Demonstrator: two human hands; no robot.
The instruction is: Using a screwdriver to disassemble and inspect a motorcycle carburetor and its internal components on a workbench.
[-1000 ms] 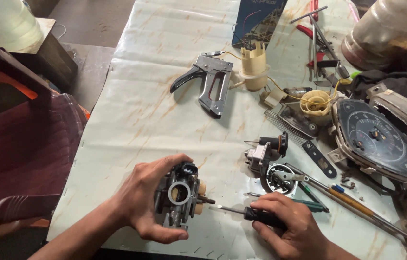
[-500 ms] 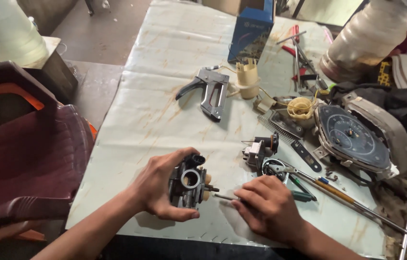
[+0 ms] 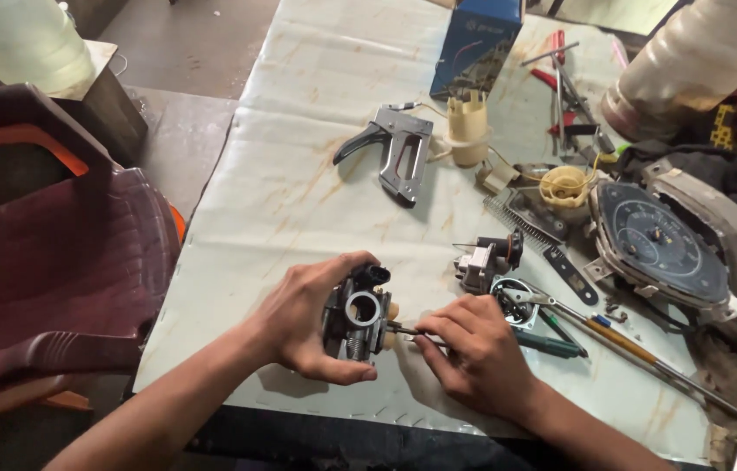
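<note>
Holding the carburetor (image 3: 360, 324) upright in my left hand (image 3: 312, 324), I have my fingers wrapped round its back and my thumb hooked underneath, so the round bore faces up toward me just above the near edge of the table (image 3: 298, 201). My right hand (image 3: 473, 353) is pinching a thin screwdriver (image 3: 412, 332) between thumb and fingertips, with its tip set against the side of the carburetor body, near a small cream-coloured fitting.

Judging by how things lie, the work is somewhere in the middle. The carburetor is off the machine and in my grip, and a few of its neighbours are already loose on the table: a small grey part with a black cap (image 3: 486, 260) and a round metal ring piece (image 3: 512, 301) sit just beyond my right hand. The main body itself looks mostly in one piece, so the side screw or jet I am touching appears not yet out. I cannot tell whether the tip is seated in a slot.

Further off lie a metal staple gun (image 3: 399, 148), a cream plastic cup (image 3: 468, 131), a speedometer dial (image 3: 660, 244) and a blue box (image 3: 477, 48), none of them touched.
</note>
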